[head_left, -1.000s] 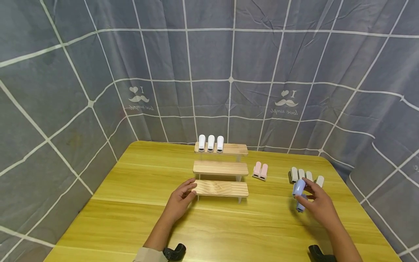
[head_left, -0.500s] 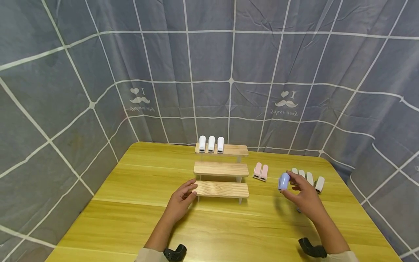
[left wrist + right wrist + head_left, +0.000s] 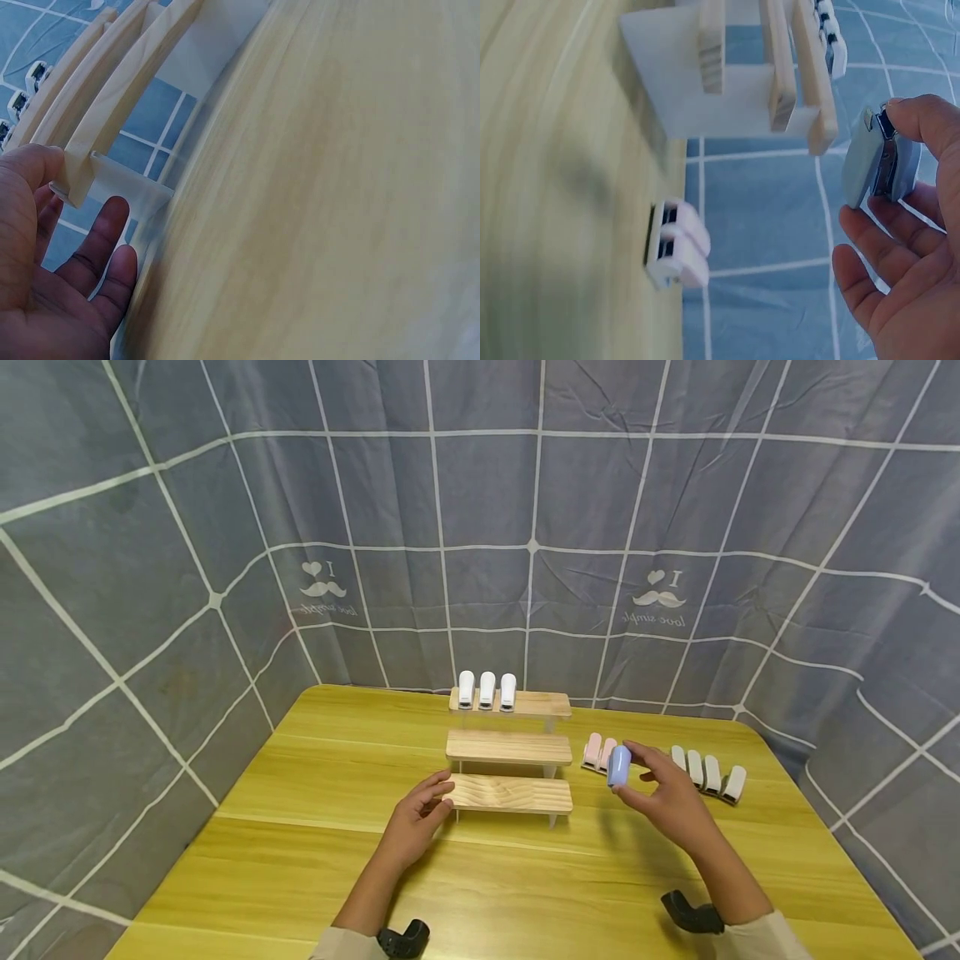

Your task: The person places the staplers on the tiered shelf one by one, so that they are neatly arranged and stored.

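My right hand (image 3: 671,797) holds a small light-blue stapler (image 3: 618,766) above the table, pinched between thumb and fingertips. In the right wrist view its metal inner part faces the camera, and the fingers (image 3: 889,247) curl under it. The stapler is in front of two pink staplers (image 3: 592,750), which stand side by side on the table. At the left end of a three-step wooden display stand (image 3: 510,793), my left hand (image 3: 416,818) holds the lowest board between thumb and index finger. Its other fingers (image 3: 97,244) are spread beside the clear support. Three white staplers (image 3: 487,691) stand on the top board.
Several grey-white staplers (image 3: 712,774) stand in a row on the right, partly behind the right hand. The yellow wooden table (image 3: 300,827) reaches back to a grey curtain (image 3: 480,493) with white lines. Black wrist straps (image 3: 405,939) show on both forearms.
The right hand has carried the blue stapler leftward, from beside the grey-white row to the pink pair. A second blue stapler seen earlier is now out of sight. The left hand stays put.
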Demonstrator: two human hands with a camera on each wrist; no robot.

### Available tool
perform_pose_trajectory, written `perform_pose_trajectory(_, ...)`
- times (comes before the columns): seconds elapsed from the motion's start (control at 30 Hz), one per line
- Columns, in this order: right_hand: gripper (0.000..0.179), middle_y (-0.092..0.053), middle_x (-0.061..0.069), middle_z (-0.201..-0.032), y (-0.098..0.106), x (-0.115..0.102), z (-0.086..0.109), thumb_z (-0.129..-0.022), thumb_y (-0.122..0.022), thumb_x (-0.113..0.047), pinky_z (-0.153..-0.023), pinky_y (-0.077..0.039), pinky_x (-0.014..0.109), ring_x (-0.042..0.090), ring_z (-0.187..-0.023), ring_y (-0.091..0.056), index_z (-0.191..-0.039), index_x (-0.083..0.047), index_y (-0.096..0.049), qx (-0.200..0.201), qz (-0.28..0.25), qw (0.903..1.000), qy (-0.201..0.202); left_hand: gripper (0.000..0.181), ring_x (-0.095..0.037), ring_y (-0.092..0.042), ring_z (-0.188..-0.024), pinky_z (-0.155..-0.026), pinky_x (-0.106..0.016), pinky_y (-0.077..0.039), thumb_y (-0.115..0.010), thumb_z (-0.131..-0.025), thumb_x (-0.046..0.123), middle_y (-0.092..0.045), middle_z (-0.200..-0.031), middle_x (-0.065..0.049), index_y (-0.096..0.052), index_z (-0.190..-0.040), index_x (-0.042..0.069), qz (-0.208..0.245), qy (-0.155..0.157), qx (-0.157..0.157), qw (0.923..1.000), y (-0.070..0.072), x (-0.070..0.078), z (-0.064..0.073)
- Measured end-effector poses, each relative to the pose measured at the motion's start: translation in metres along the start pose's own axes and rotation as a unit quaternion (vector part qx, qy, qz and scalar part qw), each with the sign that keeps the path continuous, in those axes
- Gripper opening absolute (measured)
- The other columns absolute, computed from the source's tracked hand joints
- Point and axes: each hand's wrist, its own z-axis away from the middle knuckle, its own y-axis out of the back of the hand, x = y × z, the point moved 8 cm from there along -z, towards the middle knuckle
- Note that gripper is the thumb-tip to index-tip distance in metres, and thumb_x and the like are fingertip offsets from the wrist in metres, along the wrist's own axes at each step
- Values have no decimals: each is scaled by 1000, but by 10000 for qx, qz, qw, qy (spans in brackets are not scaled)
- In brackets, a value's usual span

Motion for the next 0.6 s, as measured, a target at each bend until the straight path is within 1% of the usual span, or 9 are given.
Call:
perform_pose_trajectory(0.17,67,-56,15,-137,-5,-15,-11,-87,-78,-16,-85,-51,45,31,-119,-56,-144,-1,-47,-37,-94,9998,149,31,-22,-57,-120,-92,-30,-49,-64,-99,15,-50,-148,-3,-66,-129,7,18,-35,-8,10000,0,0,0)
perform_pose_trajectory(0.33,67,-57,15,-135,-11,-26,-24,-87,-78,-14,-85,-51,47,32,-118,-56,-145,0,-47,-8,-222,9992,333,31,-21,-57,-120,-92,-31,-49,-64,-99,15,-50,-147,2,-67,-129,7,-9,1,13,10000,1,2,0)
perform_pose_trajectory(0.47,68,-59,14,-134,-14,-33,-36,-87,-78,-16,-87,-50,48,31,-119,-57,-145,-1,-47,-14,-358,9987,360,31,-21,-57,-121,-93,-30,-49,-64,-99,14,-51,-147,3,-67,-128,7,25,23,6,10000,1,3,0)
perform_pose_trajectory(0.5,68,-59,14,-134,-15,-35,-39,-88,-78,-17,-88,-50,48,31,-119,-56,-145,-1,-47,-29,-412,9985,345,31,-22,-57,-121,-93,-31,-50,-63,-99,14,-51,-147,2,-67,-128,6,16,-20,0,10000,1,4,0)
perform_pose_trajectory(0.6,66,-59,14,-133,-16,-38,-49,-88,-78,-16,-89,-49,50,31,-120,-56,-145,-2,-46,-86,-613,9976,324,31,-22,-56,-122,-93,-31,-50,-63,-99,13,-50,-147,0,-67,-128,6,16,-4,-6,10000,1,4,0)
